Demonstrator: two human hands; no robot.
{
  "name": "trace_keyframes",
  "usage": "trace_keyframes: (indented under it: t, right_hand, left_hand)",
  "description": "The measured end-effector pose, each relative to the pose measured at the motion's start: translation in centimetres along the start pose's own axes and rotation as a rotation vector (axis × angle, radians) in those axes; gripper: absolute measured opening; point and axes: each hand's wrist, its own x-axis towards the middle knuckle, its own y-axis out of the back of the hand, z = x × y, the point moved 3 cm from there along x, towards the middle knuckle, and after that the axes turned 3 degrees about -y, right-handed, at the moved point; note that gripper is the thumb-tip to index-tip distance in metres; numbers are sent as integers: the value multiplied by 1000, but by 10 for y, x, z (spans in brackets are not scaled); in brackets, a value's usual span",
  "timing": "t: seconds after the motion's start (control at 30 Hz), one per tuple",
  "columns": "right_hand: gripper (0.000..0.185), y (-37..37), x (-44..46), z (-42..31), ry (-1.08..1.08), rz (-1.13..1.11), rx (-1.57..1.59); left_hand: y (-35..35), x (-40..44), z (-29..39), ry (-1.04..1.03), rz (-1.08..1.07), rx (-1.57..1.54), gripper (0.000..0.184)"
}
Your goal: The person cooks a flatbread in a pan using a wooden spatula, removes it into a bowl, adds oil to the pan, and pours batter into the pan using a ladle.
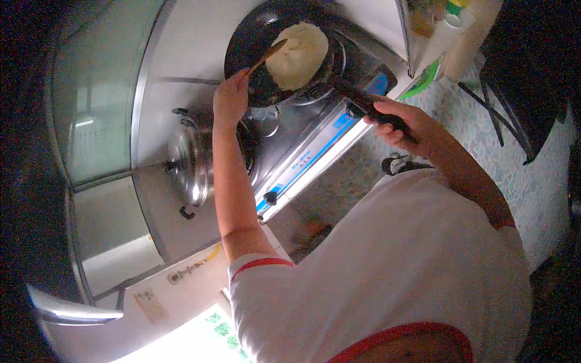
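On the gas stove, one black frying pan was found bearing one flat pancake. The pancake is pale yellow, roughly oval, with an uneven edge; its surface appears mostly smooth, with faint marks near the tip of the spatula. It lies flat against the pan's interior, toward the right in the view, leaving dark pan surface exposed on the left. Its underside cannot be inspected.

Count: one pan, one pancake, one brown spatula, one metal pot with its lid on, and two dark control knobs visible on the stove front. The pot has two dark side handles and is located beyond the left forearm, apart from the pan. Blue trim and lettering are noted on the stove front.

Left hand: fingers closed around the spatula's handle, with no spread observed; the spatula's tip reaches over the pancake. Whether the tip touches it cannot be determined.

Right hand: fingers wrapped around the pan's black handle, curled inward, fingertips partly visible beneath it. One green-rimmed object is recorded near the stove's right end.
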Motion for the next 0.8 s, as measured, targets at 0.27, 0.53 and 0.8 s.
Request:
trace_keyframes:
  t: [0.27,0.53,0.8]
  right_hand:
    - [36,-7,-7,-3,-19,-23,-56]
    - [38,-12,-10,-5,-17,86,-61]
    - [38,-12,-7,-5,-17,70,-46]
  left_hand:
    - [-60,20,-27,-5,-149,283,26]
    - [-51,73,-16,-18,70,409,22]
    - [-112,82,7,-103,31,312,23]
